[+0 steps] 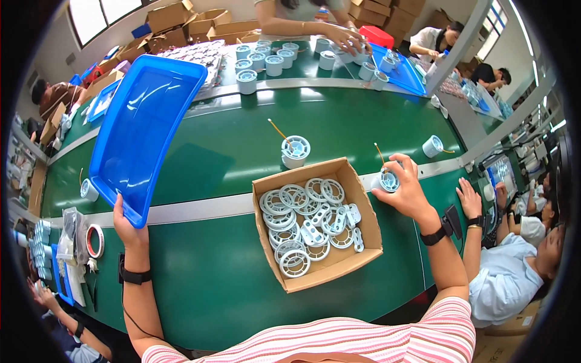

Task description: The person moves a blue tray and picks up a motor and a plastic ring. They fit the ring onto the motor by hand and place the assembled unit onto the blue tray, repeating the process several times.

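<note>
My left hand (129, 227) grips the near end of a blue plastic tray (136, 121), which is held up and tilted, with nothing in it. At the right, my right hand (404, 187) has its fingers curled round a small pale-blue cylindrical housing (388, 180), from which a thin yellow wire sticks up. Between my arms sits an open cardboard box (330, 279). Inside it are several white slotted rings (295, 262) and a few small oblong white pieces (311, 232). Another pale-blue housing (295, 152) with a wire stands just beyond the box.
A green belt (242, 121) with metal rails runs across. More housings (436, 146) lie on it at right and left. Across it a person's hands (348, 39) handle several housings. A tape roll (95, 241) and plastic bag lie at left; a co-worker's hand (469, 198) is close at right.
</note>
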Tool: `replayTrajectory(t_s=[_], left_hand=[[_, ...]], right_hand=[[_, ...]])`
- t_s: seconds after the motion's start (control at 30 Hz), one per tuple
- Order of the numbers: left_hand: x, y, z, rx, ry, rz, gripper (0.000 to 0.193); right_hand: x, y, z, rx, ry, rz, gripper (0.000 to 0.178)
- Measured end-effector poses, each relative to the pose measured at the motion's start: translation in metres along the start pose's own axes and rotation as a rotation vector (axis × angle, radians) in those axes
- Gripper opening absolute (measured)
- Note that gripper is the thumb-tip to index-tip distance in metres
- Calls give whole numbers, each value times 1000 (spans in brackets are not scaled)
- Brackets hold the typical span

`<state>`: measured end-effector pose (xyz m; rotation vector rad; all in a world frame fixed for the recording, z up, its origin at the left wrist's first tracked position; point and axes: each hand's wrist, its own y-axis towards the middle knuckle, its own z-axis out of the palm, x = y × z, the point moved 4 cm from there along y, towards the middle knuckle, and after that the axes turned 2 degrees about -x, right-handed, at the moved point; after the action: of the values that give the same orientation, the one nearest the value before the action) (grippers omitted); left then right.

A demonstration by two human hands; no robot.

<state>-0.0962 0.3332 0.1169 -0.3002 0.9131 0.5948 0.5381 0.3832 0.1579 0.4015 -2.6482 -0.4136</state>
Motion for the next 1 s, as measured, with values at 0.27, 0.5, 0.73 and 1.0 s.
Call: replayTrajectory(t_s=[0.27,0.5,0.73,1.0], left_hand=[[3,-19,11,64,4,-40,41],[8,-57,38,57,139,-27,39],[15,-103,25,-38,153,-29,35],[-7,-254,29,-133,-5,6,63]], right_hand=[[13,21,-12,-7,-22,-26,53],[106,24,-49,-29,218,-196,52],[153,4,-41,109,236,-399,54],[168,-3,-52,138,161,-429,58]])
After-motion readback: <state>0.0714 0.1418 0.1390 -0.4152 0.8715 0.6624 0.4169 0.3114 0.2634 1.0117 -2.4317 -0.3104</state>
